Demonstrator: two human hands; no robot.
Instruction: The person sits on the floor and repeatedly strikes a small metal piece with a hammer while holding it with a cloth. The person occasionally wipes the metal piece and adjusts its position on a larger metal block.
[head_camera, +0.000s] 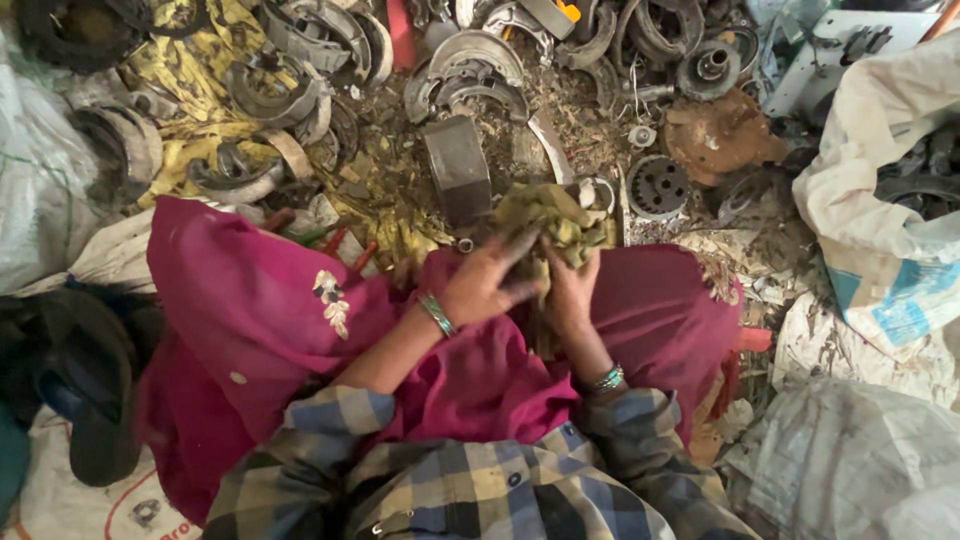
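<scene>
I sit on the ground with magenta cloth over my knees. My right hand (572, 290) grips a crumpled, dirty olive-green rag (556, 222) from below. My left hand (488, 282) lies against the rag's left side, fingers spread and blackened with grime. Both wrists wear green bangles. A curved grey metal brake shoe (458, 168) stands on the ground just beyond the rag.
Several worn brake shoes (468, 62) and metal rings lie scattered ahead, with a toothed gear (658, 186) and a rusty disc (722, 134) to the right. White woven sacks (880, 220) flank the right side, another sack (35, 170) the left. A dark sandal (88, 385) lies at lower left.
</scene>
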